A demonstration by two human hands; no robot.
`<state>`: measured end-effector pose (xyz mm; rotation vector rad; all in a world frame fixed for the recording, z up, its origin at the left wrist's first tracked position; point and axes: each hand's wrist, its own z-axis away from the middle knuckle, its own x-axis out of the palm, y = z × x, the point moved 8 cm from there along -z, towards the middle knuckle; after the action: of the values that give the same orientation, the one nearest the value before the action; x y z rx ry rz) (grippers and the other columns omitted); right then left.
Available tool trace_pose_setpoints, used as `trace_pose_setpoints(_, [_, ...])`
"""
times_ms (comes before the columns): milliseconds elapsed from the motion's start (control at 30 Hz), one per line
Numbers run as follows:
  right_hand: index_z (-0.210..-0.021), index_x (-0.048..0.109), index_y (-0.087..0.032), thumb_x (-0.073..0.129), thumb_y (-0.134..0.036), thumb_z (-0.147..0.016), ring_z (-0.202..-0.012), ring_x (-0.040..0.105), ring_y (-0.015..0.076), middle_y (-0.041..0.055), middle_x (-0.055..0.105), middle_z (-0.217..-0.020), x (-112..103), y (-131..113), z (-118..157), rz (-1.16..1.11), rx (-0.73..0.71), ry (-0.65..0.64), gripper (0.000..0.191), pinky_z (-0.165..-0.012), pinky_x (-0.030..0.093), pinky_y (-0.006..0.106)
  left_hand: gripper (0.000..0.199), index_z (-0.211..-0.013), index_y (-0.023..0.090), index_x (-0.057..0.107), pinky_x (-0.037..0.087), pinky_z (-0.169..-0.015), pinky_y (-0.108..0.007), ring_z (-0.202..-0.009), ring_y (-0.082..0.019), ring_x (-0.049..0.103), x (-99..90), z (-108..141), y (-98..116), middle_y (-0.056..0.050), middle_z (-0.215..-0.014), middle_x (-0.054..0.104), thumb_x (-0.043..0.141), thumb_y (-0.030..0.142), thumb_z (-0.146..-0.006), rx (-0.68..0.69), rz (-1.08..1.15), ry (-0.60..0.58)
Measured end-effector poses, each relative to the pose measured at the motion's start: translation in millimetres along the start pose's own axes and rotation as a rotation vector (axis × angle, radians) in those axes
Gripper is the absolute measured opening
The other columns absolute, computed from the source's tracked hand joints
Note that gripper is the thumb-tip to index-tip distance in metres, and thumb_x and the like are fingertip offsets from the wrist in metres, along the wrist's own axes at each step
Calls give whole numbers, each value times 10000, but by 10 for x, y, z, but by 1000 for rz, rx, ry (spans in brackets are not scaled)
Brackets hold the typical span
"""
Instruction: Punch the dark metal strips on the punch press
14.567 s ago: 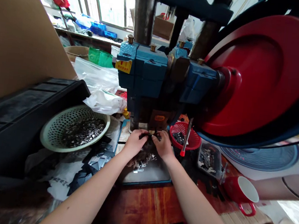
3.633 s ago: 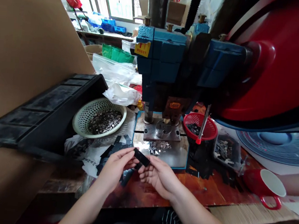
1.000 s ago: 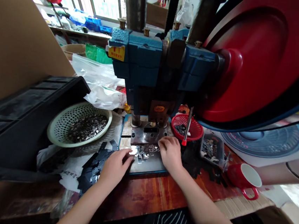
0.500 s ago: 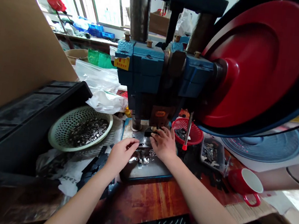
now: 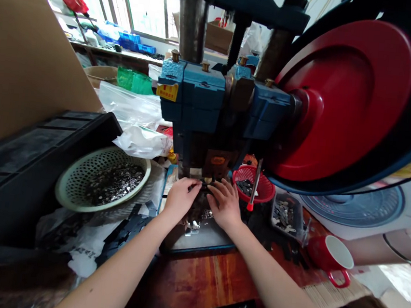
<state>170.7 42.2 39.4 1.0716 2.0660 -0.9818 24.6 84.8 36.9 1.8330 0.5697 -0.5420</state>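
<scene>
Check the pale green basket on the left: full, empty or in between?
In between: the green basket holds a heap of small shiny pieces, with bare perforated wall showing above them.

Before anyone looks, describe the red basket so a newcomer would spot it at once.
Find the blue press with its big red wheel. Below the wheel's left edge sits a round basket of dark pieces. Only this one is red; the larger basket is pale green.
</scene>
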Motion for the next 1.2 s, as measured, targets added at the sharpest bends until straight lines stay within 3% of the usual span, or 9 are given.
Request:
trace_pose_setpoints(333, [-1081,649,-312,505,-390,-890,-1238,413,257,15,614,-1189,12,-34,-32,81,-41,-27,251,-1089,162,537,204,-856,210,706,456,-862,-370,-892,-210,602,85,-77,-90,-50,-876,680,533,305,-805,19,-32,22])
trace_pose_setpoints(500, [-1095,635,-305,529,-405,-880,-1232,417,265,12,623,-1178,-4,-109,-87,135,-56,-41,260,-1098,105,551,225,-938,208,693,446,-876,-389,-931,-229,589,122,-119,-142,-63,-930,672,536,275,-792,24,-50,17])
trace_pose_setpoints(667, [-1044,653,-306,511,-369,-895,-1217,439,254,-2,641,-1153,-30,-156,-90,110,-62,-40,215,-1096,107,555,207,-918,222,690,458,-872,-374,-933,-216,595,129,-114,-144,-45,-922,677,531,276,-796,40,-37,0])
trace_pose_setpoints(967, [-1134,612,-267,498,-349,-898,-1194,467,231,25,637,-1159,-46,-36,-49,63,-4,-30,274,-1084,198,511,192,-909,233,694,454,-877,-393,-925,-216,590,99,-88,-91,-45,-910,672,543,263,-794,51,-41,13])
trace_pose_setpoints(1200, [-1088,635,-323,510,-375,-893,-1212,442,254,1,629,-1170,-39,-91,-52,107,-73,-57,237,-1092,131,557,193,-898,212,696,453,-891,-393,-923,-216,587,115,-95,-94,-63,-930,642,542,246,-788,47,-44,14])
